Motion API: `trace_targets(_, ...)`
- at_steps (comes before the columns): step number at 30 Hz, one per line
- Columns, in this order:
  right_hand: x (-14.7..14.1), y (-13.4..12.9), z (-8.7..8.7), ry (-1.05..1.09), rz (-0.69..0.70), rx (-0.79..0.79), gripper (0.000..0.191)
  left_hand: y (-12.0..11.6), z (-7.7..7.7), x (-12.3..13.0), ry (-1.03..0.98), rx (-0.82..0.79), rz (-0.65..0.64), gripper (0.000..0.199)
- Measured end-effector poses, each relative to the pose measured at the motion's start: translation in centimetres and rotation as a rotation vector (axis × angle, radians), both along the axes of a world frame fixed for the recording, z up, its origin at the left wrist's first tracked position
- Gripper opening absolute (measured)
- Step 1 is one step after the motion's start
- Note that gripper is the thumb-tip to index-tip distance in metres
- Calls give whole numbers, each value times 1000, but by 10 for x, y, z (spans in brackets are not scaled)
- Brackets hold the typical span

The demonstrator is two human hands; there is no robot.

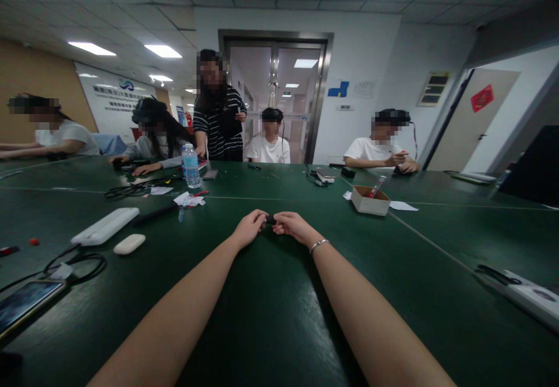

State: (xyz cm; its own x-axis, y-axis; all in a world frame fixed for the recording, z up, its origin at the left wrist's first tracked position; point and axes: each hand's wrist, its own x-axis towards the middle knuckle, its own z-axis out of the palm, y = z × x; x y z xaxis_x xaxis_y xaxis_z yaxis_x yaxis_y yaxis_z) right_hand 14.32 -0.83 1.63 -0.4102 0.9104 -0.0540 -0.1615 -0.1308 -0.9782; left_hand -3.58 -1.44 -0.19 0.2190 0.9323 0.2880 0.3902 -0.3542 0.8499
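Observation:
A small black object (pixel 270 220) sits between my two hands, low over the green table (pixel 262 305). What kind of thing it is cannot be made out at this size. My right hand (pixel 295 227), with a silver bracelet at the wrist, pinches its right end between closed fingers. From the other side, my left hand (pixel 250 228) has its bent fingertips at the left end, where a small light glint shows. Both forearms stretch forward over the table, and the undersides of the fingers are hidden.
On the left lie a white power bank (pixel 105 226), a white oval case (pixel 129 244), a phone (pixel 28 305) and coiled cables. A water bottle (pixel 191 167) stands beyond them. To the right are a small open box (pixel 370 201) and a white power strip (pixel 533 297). Several people are across the table.

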Motion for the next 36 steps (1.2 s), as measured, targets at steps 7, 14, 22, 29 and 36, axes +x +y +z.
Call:
trace_targets(7, 1, 1, -1, -2, 10, 5, 7, -2, 3, 1, -6, -24, -10, 33)
trace_targets(14, 0, 0, 0, -14, 2, 5, 6, -2, 2, 0, 12, -32, -10, 33)
trace_targets(22, -1, 0, 0, -12, -2, 8, 7, 0, 1, 0, -13, -7, -15, 31)
trace_targets(29, 0, 0, 0, -8, 6, 14, 7, 3, -1, 0, -26, -12, -14, 31)
trace_targets(36, -1, -4, 4, -11, 2, 1, 5, 3, -2, 0, -38, -3, -1, 31)
